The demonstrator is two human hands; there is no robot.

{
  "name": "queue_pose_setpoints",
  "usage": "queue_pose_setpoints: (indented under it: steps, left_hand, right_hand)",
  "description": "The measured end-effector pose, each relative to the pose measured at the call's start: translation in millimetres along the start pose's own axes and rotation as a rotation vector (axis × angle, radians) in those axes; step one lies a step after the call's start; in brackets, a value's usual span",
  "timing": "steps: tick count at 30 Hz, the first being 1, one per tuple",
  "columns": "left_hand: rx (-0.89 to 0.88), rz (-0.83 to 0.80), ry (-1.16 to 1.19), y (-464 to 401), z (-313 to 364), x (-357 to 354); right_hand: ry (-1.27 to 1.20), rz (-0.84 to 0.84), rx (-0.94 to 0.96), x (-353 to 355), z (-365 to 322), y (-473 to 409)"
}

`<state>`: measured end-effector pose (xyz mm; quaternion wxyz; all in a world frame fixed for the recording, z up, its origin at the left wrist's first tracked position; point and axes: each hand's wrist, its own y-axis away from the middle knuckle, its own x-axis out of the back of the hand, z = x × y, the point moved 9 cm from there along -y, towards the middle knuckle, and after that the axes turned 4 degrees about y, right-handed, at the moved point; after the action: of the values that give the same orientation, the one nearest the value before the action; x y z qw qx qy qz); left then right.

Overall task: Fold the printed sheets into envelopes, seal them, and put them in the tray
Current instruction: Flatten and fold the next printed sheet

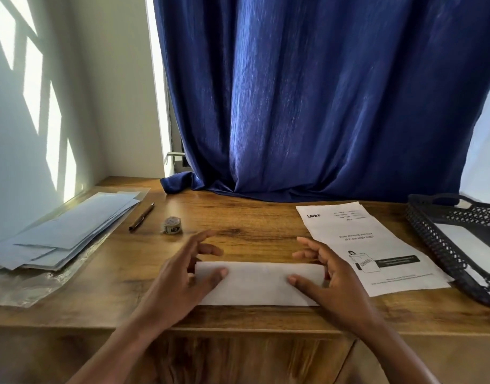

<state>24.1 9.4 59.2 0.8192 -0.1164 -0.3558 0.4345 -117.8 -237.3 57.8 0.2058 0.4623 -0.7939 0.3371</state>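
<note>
**Head view: a folded sheet pressed flat at the desk's front edge**

Head camera looks down on a wooden desk (252, 217). At far left lies a stack of blue envelopes (63, 234), then a pen (141, 217) and a small tape roll (173, 225).

To fold well, I judge the edges should be squared before creasing, with pressure run outward from the centre.

Left hand (183, 275) is loosely spread, its thumb lying on the folded sheet (257, 284) while the fingers lift clear. Right hand (324, 275) mirrors it, thumb on the paper's right end. Neither visibly grips. Just beside lies a printed sheet (376, 245), then the black mesh tray (437, 245), holding something white.
</note>
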Motion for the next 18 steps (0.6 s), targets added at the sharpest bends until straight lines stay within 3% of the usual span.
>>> queue_pose_setpoints:
  steps: [3,6,9,13,18]
  left_hand:
    - [0.032,0.049,-0.099,-8.8,-13.8,-2.7]
    - [0.08,0.006,-0.244,-9.4,-26.0,-12.4]
    - [0.111,-0.045,-0.347,-7.4,-27.4,-18.9]
    - [0.013,-0.064,-0.511,-1.9,-3.2,-27.6]
    - [-0.044,-0.382,-0.636,19.8,13.9,-81.2]
  right_hand:
    - [0.132,0.065,-0.046,-2.4,9.2,-3.5]
    - [0.348,0.022,-0.028,-12.7,12.8,-3.6]
    - [0.413,-0.03,-0.047,-18.5,15.0,-2.9]
    - [0.529,0.002,0.035,-21.7,-6.5,0.2]
    - [0.643,-0.228,0.208,-82.5,-48.8,14.3]
